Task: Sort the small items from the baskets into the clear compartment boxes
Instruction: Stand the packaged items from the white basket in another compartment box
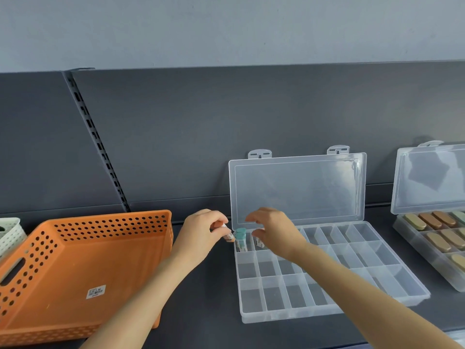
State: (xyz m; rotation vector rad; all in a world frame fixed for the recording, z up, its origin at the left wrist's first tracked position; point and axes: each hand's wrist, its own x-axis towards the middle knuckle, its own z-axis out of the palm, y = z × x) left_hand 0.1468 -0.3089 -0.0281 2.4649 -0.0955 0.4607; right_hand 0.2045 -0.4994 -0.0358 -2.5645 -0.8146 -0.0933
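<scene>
Hands (pixel 201 231) (pixel 275 234) at box (pixel 276 316) corner, tube (pixel 228 235) in left

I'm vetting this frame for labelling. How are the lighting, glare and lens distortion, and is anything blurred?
Head view: soft, even light with faint shadows; mild sheen but no hard glare on the clear box's open lid; the wide-angle view makes the slotted shelf upright lean; the small item pinched in the left hand is soft, its label unreadable.
</scene>
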